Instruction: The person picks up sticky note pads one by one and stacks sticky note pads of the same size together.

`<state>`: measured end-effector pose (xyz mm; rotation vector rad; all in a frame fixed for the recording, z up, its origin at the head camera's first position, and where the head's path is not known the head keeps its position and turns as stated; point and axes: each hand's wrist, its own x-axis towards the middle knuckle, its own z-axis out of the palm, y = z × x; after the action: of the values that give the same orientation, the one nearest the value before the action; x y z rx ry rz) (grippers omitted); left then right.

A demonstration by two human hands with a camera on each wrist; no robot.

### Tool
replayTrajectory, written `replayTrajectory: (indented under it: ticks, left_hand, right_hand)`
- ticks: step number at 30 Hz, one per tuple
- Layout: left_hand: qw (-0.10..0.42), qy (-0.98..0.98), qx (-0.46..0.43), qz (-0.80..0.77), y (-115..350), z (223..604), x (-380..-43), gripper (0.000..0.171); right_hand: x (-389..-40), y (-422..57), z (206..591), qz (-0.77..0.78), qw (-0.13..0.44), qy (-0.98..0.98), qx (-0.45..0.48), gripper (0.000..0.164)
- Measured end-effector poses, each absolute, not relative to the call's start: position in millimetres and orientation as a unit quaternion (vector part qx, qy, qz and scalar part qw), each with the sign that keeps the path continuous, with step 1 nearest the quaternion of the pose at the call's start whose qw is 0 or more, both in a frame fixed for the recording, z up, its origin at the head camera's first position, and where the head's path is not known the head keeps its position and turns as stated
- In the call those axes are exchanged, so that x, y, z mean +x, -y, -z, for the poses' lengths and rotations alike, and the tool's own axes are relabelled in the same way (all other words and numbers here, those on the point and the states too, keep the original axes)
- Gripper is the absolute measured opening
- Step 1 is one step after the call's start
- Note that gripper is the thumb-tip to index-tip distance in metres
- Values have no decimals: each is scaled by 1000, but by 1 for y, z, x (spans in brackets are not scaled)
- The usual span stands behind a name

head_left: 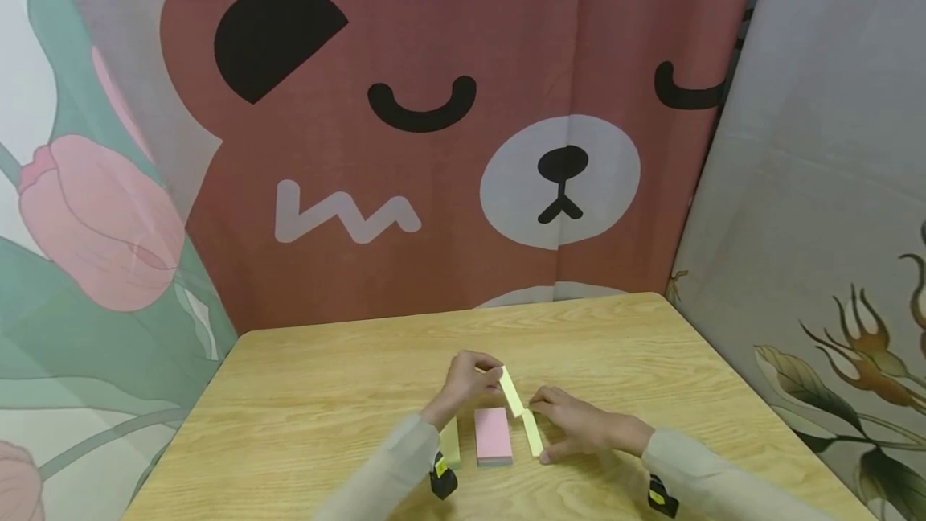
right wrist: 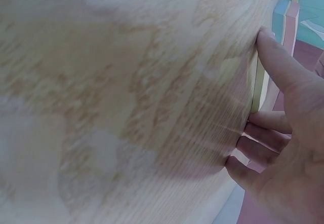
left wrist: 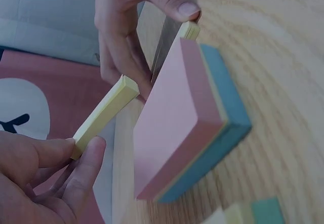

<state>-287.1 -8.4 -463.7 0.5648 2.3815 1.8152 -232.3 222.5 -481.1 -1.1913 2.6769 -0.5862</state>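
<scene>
Between thumb and fingers, my left hand (head_left: pixel 466 380) pinches one end of a narrow pale yellow sticky note pad (head_left: pixel 511 391), raised above the table in the left wrist view. A second narrow yellow sticky note pad (head_left: pixel 532 433) lies on the tabletop. My right hand (head_left: pixel 582 424) holds it lengthwise, thumb at its near end and fingertips at its far end. The raised pad's lower end appears close to this one; whether they touch I cannot tell. Left of them lies a stack of larger sticky note pads (left wrist: pixel 167 117), pink on top, thin yellow between, blue below.
A yellow-topped block (head_left: pixel 450 445) lies left of the pink stack, partly behind my left wrist; its edge shows green in the left wrist view. The wood-grain table (head_left: pixel 325 392) meets a bear-print curtain (head_left: pixel 434 264) at the back, with printed cloth at both sides.
</scene>
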Motion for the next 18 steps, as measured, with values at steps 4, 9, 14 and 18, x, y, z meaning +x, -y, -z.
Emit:
replayTrajectory:
  ticks: [4,9,14,18]
  left_hand:
    - [64,-783,184,-591,2,464,-284,10]
    - [90,-787,188,-580,-4,464,-280,11]
    - [93,-792,191,-572,-8,468,-278,11]
    - [85,-796,204,-563,-11,471,-279,11]
  right_hand:
    - [-233,-223,482,197,80,-895,-392,80]
    - [-235,-223,484,201,82,-896,-387,80]
    - [-235,-224,485,202,86,-898,-382,82]
    - [-235,-225,486,198,83,-899,-382,82]
